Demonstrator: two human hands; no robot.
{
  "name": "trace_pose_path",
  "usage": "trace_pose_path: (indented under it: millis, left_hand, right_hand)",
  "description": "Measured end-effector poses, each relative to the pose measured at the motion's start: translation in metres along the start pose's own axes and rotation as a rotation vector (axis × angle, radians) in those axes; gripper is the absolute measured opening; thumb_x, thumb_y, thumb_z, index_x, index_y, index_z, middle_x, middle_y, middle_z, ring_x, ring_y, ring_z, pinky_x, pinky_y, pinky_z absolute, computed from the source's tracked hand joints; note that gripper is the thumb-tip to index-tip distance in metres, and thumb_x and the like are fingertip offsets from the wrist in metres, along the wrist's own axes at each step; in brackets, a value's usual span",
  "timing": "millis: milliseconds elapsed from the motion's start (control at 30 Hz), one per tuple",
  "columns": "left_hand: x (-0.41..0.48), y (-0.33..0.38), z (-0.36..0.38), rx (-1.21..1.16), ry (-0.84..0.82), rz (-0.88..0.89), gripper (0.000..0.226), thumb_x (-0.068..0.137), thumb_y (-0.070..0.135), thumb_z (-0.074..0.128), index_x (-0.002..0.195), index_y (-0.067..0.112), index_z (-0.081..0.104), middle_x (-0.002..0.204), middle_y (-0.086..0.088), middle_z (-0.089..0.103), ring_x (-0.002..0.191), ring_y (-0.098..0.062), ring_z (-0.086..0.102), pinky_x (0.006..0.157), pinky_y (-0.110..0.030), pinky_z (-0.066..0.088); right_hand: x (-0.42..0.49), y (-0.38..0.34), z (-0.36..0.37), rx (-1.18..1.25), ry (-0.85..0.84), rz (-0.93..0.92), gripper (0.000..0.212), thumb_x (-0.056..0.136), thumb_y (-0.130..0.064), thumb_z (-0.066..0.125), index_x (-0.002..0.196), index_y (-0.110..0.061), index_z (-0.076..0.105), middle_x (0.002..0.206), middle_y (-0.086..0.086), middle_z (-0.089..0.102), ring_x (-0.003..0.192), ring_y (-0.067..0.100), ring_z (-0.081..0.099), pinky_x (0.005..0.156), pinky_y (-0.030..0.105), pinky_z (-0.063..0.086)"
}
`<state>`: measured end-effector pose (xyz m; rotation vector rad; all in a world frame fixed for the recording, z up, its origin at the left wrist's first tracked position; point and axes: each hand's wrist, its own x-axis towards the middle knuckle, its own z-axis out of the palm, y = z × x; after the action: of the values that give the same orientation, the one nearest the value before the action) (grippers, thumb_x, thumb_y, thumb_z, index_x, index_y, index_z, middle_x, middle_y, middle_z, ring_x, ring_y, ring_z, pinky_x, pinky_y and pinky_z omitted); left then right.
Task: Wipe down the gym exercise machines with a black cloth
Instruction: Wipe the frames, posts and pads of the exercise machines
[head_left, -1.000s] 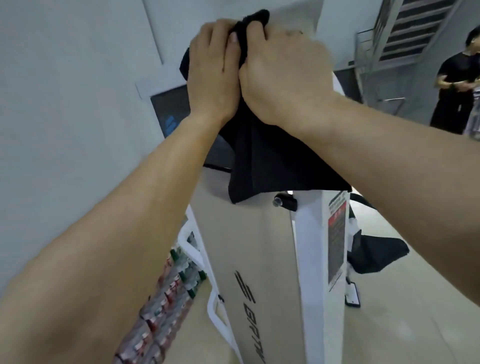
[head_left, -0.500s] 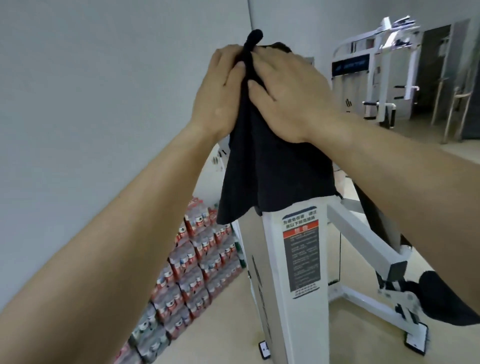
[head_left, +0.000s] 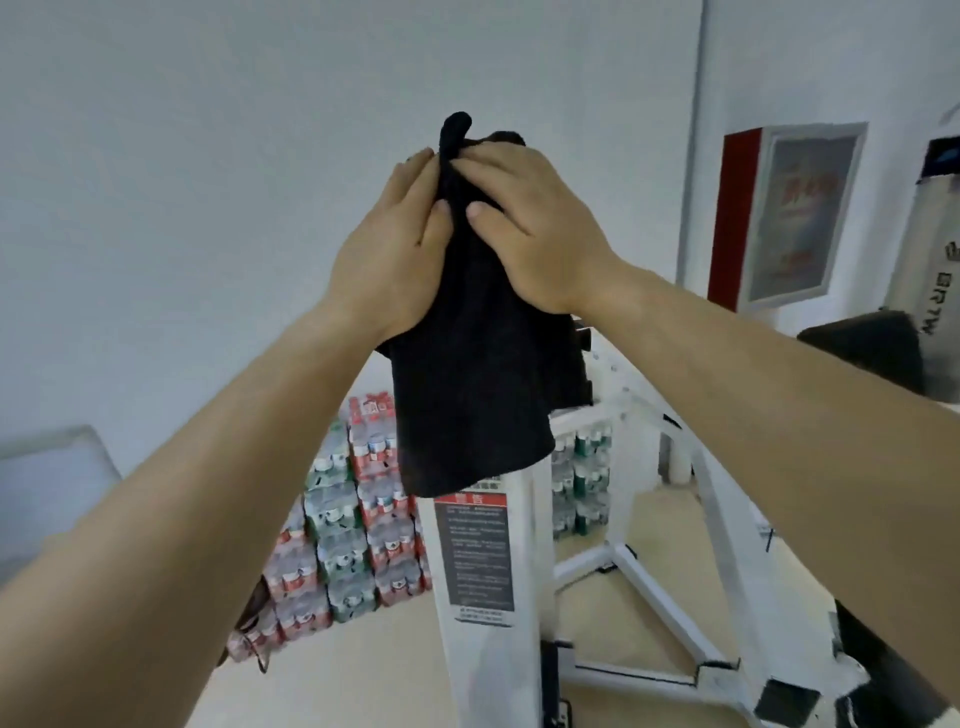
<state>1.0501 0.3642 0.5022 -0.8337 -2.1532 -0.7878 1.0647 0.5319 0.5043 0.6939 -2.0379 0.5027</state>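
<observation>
View has swung round in the last sec. 1 s ago the hands sat w/ the cloth on top of the machine's beige side. Now its white post (head_left: 485, 649) w/ the warning label (head_left: 475, 556) faces the camera. Bg is wall, a red frame (head_left: 732, 218) and stacked water packs (head_left: 358, 519).

The hands have hardly shifted vs each other. L hand (head_left: 395, 249) and R hand (head_left: 530, 228) are side by side, high up, w/ the cloth (head_left: 467, 389) bunched between them. L hand's fingers curl round its left edge. R hand lies over the bunch, thumb pinching the fold. A tuft sticks up above the fingers. The rest hangs in front of the post, hem just over the label's top edge. Can't tell if the cloth presses on the post's top or hangs just before it, as the top is hidden.

Judgement: prob still on the top of this upright, w/ the person stepping round so another face gets wiped. Post below the label, legs (head_left: 644, 577) and black pad (head_left: 862, 358) prob still to do, so plenty left.
</observation>
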Motion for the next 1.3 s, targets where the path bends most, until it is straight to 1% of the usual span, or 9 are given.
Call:
trace_pose_path:
  millis: [100,233,433,667,733,867,1000,1133,1300]
  left_hand:
    - [-0.013,0.021,0.011,0.136,0.085,-0.141,0.051,0.108,0.027,0.024,0.159,0.023,0.020,0.166,0.005,0.016,0.154,-0.015,0.007,0.123,-0.033,0.014]
    - [-0.013,0.036,0.019,0.280,0.138,-0.237,0.051,0.108,0.028,0.021,0.159,0.025,0.020,0.166,0.009,0.017,0.154,-0.014,0.003,0.125,-0.040,0.006]
    - [-0.002,0.048,0.028,0.330,0.191,-0.289,0.052,0.105,0.028,0.022,0.157,0.027,0.026,0.163,0.012,0.024,0.152,-0.007,0.010,0.123,-0.034,0.006]
    - [0.019,0.065,0.030,0.305,0.139,-0.385,0.061,0.095,0.038,0.017,0.153,0.032,0.034,0.157,0.014,0.035,0.148,-0.008,0.026,0.123,-0.043,0.012]
    - [0.026,0.074,0.032,0.295,0.133,-0.406,0.051,0.102,0.031,0.021,0.147,0.029,0.044,0.150,0.016,0.043,0.143,-0.006,0.033,0.123,-0.042,0.013]
    - [0.041,0.094,0.040,0.308,0.174,-0.524,0.038,0.107,0.026,0.028,0.129,0.025,0.059,0.124,0.011,0.060,0.120,-0.012,0.052,0.114,-0.040,0.031]
    - [0.065,0.105,0.059,0.668,0.163,-0.594,0.041,0.108,0.036,0.025,0.113,0.014,0.060,0.097,0.002,0.064,0.093,-0.022,0.058,0.085,-0.039,0.045]
    - [0.093,0.096,0.082,1.260,0.124,-0.428,0.042,0.109,0.037,0.021,0.093,0.009,0.049,0.077,-0.006,0.053,0.061,-0.027,0.042,0.062,-0.039,0.031]
    - [0.126,0.088,0.099,1.531,0.044,-0.374,0.040,0.109,0.038,0.020,0.085,0.012,0.039,0.059,-0.001,0.032,0.047,-0.020,0.024,0.052,-0.036,0.023]
  right_hand:
    - [0.000,0.016,0.005,0.047,0.061,-0.099,0.049,0.096,-0.029,0.034,0.133,-0.007,0.058,0.137,0.003,0.056,0.132,0.020,0.044,0.114,0.023,0.025]
    - [0.005,0.034,0.016,0.096,0.215,-0.227,0.044,0.096,-0.025,0.035,0.122,-0.004,0.064,0.125,0.005,0.063,0.121,0.025,0.051,0.108,0.038,0.037]
    - [0.020,0.053,0.028,0.245,0.378,-0.383,0.041,0.096,-0.025,0.034,0.108,-0.001,0.065,0.106,0.008,0.064,0.098,0.026,0.056,0.094,0.040,0.041]
    - [0.040,0.080,0.034,0.285,0.369,-0.434,0.042,0.098,-0.030,0.030,0.108,-0.005,0.063,0.102,0.005,0.060,0.092,0.023,0.053,0.090,0.038,0.038]
    - [0.046,0.088,0.036,0.309,0.363,-0.431,0.041,0.099,-0.031,0.030,0.108,-0.008,0.062,0.102,0.004,0.059,0.092,0.021,0.051,0.088,0.036,0.037]
    - [0.059,0.108,0.041,0.380,0.357,-0.434,0.039,0.101,-0.033,0.030,0.110,-0.011,0.062,0.103,0.002,0.058,0.091,0.019,0.049,0.085,0.034,0.036]
    - [0.076,0.135,0.051,0.455,0.345,-0.457,0.041,0.103,-0.034,0.030,0.110,-0.011,0.062,0.102,0.002,0.060,0.087,0.020,0.051,0.080,0.035,0.039]
    - [0.091,0.169,0.060,0.410,0.330,-0.471,0.044,0.105,-0.035,0.027,0.109,-0.010,0.062,0.100,0.004,0.062,0.083,0.023,0.053,0.074,0.037,0.041]
    - [0.105,0.208,0.075,0.425,0.306,-0.452,0.047,0.105,-0.036,0.023,0.102,-0.009,0.061,0.093,0.005,0.061,0.078,0.025,0.051,0.070,0.039,0.040]
